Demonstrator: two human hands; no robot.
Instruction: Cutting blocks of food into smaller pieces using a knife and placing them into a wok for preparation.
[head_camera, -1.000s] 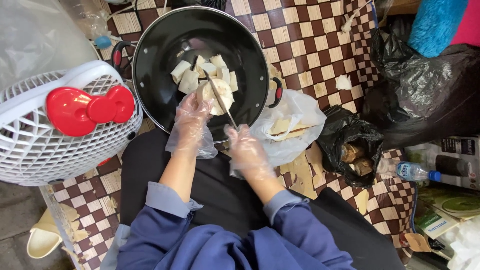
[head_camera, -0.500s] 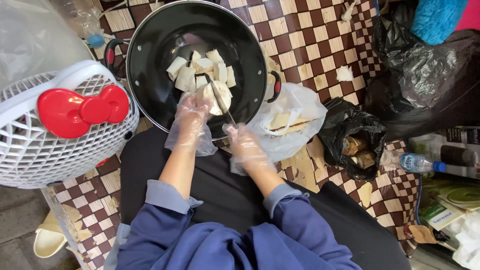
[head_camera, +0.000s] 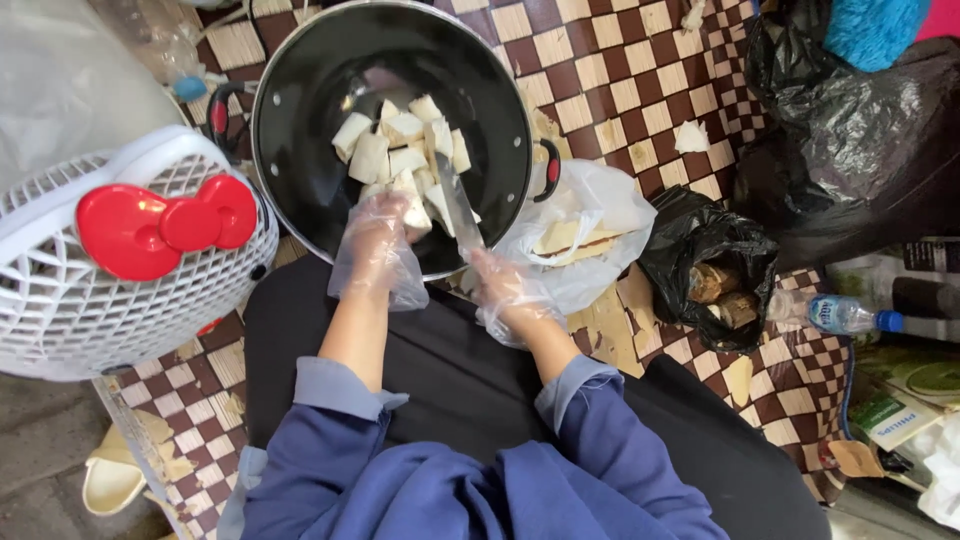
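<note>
A: Hands first. Left hand (head_camera: 378, 250), in a loose clear plastic glove, is closed around a white chunk (head_camera: 412, 216) at the near rim of the black wok (head_camera: 300, 150). Right hand (head_camera: 505, 285), gloved the same way, is clamped on the handle of a knife (head_camera: 457, 205); the blade points up and away over the pile

B: Is the blade touching the held piece?

A: It lies just beside it, over the cut pieces (head_camera: 400, 150); actual contact I cannot tell. The pile sits in the middle of the wok, well inside the rim

B: Notes on doing the cut well?

A: My judgement: keep the left fingertips curled back from the edge, since the baggy glove film could snag under the blade. Cut over the wok so pieces drop inside. Short, controlled strokes away from the holding hand; the gloves likely make the grip slippery

B: Surroundings?

A: Wok rests on a brown-and-cream checkered mat (head_camera: 640, 90). To the right, touching the wok's rim, a clear plastic bag (head_camera: 590, 200) with pale scraps; beyond it a black bag (head_camera: 700, 240) holding brown peelings. Left: a white fan (head_camera: 60, 290) with a red bow. A water bottle (head_camera: 835, 315) lies far right
</note>
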